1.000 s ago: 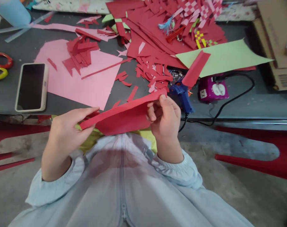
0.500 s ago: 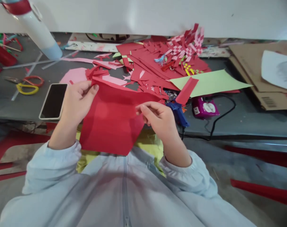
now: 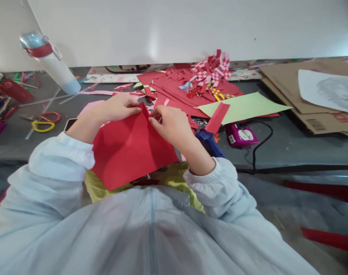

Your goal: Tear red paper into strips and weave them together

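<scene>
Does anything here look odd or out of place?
A red strip slants over the edge of the green sheet, by the glue gun, as if dropped there. The held red sheet shows no obvious tear.

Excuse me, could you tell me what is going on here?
A person is working a red sheet of paper with both hands at a table. The left hand pinches its far edge, where the paper rises to a peak; the right hand has its fingertips close beside that peak, though its grip is unclear. Beyond lies a pile of red paper, with a light green sheet to the right.
</scene>
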`<state>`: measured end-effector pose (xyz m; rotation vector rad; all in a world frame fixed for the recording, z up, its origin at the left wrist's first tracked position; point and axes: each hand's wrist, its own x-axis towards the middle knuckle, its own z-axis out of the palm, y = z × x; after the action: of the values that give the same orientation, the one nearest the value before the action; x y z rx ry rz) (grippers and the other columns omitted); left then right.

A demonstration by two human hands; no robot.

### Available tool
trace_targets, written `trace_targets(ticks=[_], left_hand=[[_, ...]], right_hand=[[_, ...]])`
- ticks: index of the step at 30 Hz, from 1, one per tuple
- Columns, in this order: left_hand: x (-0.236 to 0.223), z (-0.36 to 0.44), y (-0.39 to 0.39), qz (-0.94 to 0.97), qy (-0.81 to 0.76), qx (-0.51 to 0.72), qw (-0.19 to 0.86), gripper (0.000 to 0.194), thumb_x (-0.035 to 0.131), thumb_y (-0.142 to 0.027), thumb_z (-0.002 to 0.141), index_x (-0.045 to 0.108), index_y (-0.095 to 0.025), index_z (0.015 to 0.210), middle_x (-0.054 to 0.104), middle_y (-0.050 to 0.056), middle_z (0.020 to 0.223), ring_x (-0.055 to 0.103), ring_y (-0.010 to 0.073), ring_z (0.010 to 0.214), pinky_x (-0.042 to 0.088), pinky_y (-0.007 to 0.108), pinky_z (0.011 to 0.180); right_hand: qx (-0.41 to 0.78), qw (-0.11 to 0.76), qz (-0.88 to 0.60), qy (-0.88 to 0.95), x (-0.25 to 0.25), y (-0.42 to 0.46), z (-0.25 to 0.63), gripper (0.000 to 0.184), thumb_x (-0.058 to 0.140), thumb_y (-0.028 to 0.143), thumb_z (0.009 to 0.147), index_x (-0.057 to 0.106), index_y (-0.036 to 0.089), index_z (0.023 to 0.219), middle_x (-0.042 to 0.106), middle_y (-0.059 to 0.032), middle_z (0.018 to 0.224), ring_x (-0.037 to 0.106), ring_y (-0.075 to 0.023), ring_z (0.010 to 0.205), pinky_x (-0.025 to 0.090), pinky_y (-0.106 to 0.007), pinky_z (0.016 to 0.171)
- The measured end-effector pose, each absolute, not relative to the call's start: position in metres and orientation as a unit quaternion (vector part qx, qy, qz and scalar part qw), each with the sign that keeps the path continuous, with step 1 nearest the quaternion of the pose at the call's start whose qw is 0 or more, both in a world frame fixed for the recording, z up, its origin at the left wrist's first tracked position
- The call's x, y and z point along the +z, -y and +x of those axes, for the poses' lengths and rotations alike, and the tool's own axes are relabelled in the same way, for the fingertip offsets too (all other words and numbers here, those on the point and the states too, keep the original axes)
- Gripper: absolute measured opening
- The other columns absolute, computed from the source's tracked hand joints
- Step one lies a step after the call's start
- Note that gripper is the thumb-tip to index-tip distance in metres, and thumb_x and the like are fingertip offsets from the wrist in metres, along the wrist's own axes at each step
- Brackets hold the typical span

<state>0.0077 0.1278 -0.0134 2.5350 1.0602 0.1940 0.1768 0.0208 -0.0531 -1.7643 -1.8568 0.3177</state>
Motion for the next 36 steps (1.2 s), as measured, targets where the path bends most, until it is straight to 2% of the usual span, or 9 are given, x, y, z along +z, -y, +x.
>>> trace_targets(ticks=[3,7,11,13,15,18,20,26,36], left_hand=[[-0.019,0.017,-0.134,0.911,-0.364,-0.022,0.195,0.027,0.051,-0.038,0.08,0.06,-0.019,0.064,0.052,-0.001,0.056,0.044,0.0127,0.053,0.03,0.027,0.056],[-0.026,0.025,-0.137,0.912,-0.341,-0.084,0.213,0.026,0.052,-0.04,0.077,0.057,-0.02,0.062,0.054,0.0,0.057,0.045,0.0137,0.054,0.03,0.027,0.055],[-0.028,0.025,-0.134,0.902,-0.347,-0.103,0.236,0.025,0.055,-0.042,0.076,0.064,-0.02,0.071,0.062,0.002,0.066,0.053,0.0161,0.061,0.033,0.026,0.056],[-0.03,0.023,-0.132,0.901,-0.345,-0.096,0.245,0.023,0.055,-0.04,0.076,0.062,-0.02,0.068,0.06,0.002,0.064,0.052,0.0157,0.059,0.033,0.027,0.056],[-0.033,0.021,-0.13,0.903,-0.337,-0.071,0.258,0.023,0.054,-0.038,0.077,0.061,-0.02,0.066,0.058,0.001,0.063,0.052,0.0156,0.06,0.034,0.027,0.056],[-0.039,0.018,-0.129,0.9,-0.341,-0.016,0.272,0.025,0.052,-0.04,0.079,0.065,-0.019,0.072,0.06,0.001,0.068,0.055,0.0162,0.065,0.037,0.027,0.059],[-0.044,0.018,-0.128,0.892,-0.353,0.003,0.284,0.029,0.052,-0.043,0.08,0.066,-0.019,0.072,0.06,0.001,0.066,0.055,0.0157,0.064,0.038,0.027,0.059],[-0.056,0.018,-0.13,0.862,-0.366,0.06,0.346,0.028,0.057,-0.043,0.08,0.071,-0.02,0.074,0.062,0.001,0.066,0.056,0.0159,0.063,0.041,0.028,0.06],[-0.065,0.012,-0.129,0.811,-0.339,0.136,0.457,0.022,0.066,-0.037,0.079,0.075,-0.019,0.073,0.069,0.0,0.066,0.055,0.014,0.062,0.042,0.026,0.056]], right_hand=[[0.155,0.257,-0.668,0.681,-0.061,-0.022,0.176,0.014,0.06,0.025,0.088,0.069,0.017,0.095,0.075,-0.0086,0.09,0.068,-0.023,0.083,0.044,-0.034,0.075],[0.153,0.262,-0.688,0.659,-0.069,-0.024,0.18,0.031,0.068,0.042,0.084,0.068,0.016,0.101,0.075,-0.0086,0.088,0.067,-0.0244,0.082,0.042,-0.033,0.07],[0.172,0.288,-0.662,0.67,-0.073,-0.034,0.187,0.013,0.065,0.028,0.083,0.069,0.017,0.087,0.073,-0.0063,0.08,0.063,-0.0191,0.074,0.041,-0.032,0.069],[0.228,0.314,-0.638,0.665,-0.075,-0.041,0.191,0.01,0.063,0.023,0.082,0.066,0.017,0.074,0.068,-0.0029,0.068,0.059,-0.0154,0.064,0.041,-0.029,0.065],[0.322,0.348,-0.607,0.638,-0.078,-0.048,0.195,0.019,0.062,0.021,0.082,0.061,0.018,0.064,0.062,0.0003,0.055,0.055,-0.0123,0.054,0.041,-0.027,0.058],[0.448,0.389,-0.56,0.579,-0.082,-0.055,0.199,0.023,0.063,0.016,0.082,0.061,0.017,0.059,0.058,0.0023,0.047,0.052,-0.0098,0.044,0.041,-0.024,0.049],[0.493,0.409,-0.537,0.549,-0.084,-0.059,0.201,0.017,0.066,0.012,0.078,0.063,0.016,0.062,0.06,0.0026,0.048,0.053,-0.0093,0.044,0.043,-0.023,0.047],[0.534,0.462,-0.492,0.51,-0.097,-0.067,0.206,0.003,0.071,0.014,0.073,0.069,0.014,0.075,0.064,0.0031,0.057,0.055,-0.0078,0.045,0.048,-0.021,0.046],[0.552,0.475,-0.465,0.502,-0.095,-0.066,0.203,0.012,0.076,0.027,0.074,0.071,0.016,0.074,0.064,0.0035,0.059,0.053,-0.0064,0.048,0.045,-0.02,0.046]])
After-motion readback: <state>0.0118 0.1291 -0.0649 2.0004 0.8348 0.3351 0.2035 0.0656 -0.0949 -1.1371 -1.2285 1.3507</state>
